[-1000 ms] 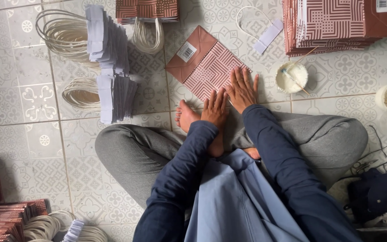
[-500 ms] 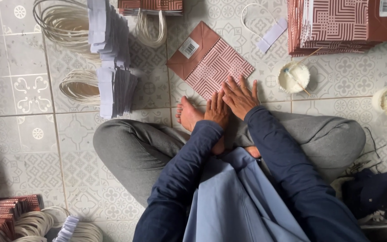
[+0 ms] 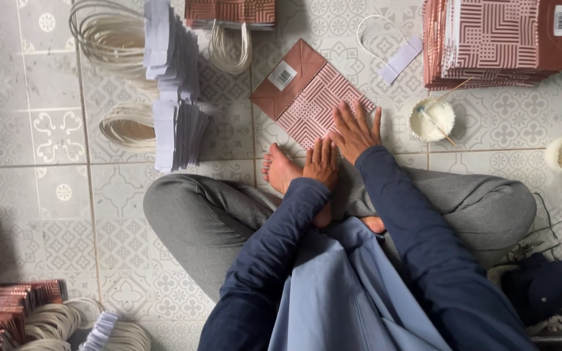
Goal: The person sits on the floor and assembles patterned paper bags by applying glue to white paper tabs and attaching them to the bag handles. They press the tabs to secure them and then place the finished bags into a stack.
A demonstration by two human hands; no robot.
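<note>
Flattened patterned paper bag (image 3: 313, 94) lying diagonally ahead (long axis toward upper left), right hand (image 3: 354, 133) pressed flat on its near corner, fingers spread; left hand (image 3: 321, 162) just behind, gripping nothing.

The near corner of the patterned paper bag (image 3: 310, 97) is covered by the right hand (image 3: 355, 132); the stacked bags (image 3: 499, 42) are cut off by the top edge.

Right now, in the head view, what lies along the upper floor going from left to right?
Coil of cream cord handles → row of white paper strips → flat patterned paper bag under the right hand → small bowl of white glue → stack of patterned bags.
</note>
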